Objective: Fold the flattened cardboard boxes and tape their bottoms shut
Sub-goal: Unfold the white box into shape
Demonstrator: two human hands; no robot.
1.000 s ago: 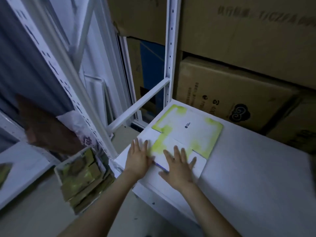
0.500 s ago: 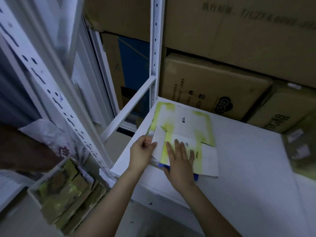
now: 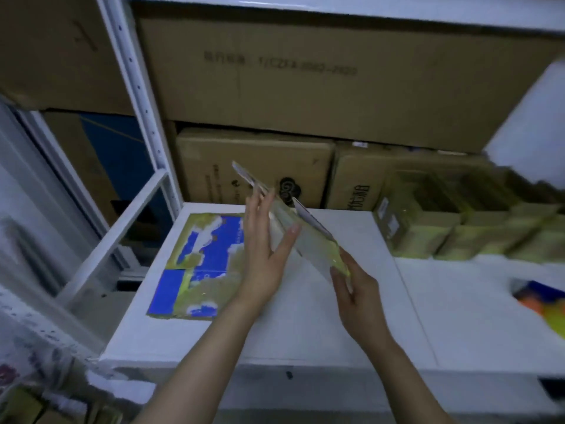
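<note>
Fingers (image 3: 260,206), your left hand (image 3: 263,261): straight up one face of the flattened box (image 3: 308,240), thumb on the other, apparently pinching it; blur hides the contact. Box: held edge-on at frame centre above the white shelf (image 3: 305,325), long axis from upper left to lower right. Your right hand (image 3: 357,292): grips the lower end, nearer you; opening likely starts between both hands.
</note>
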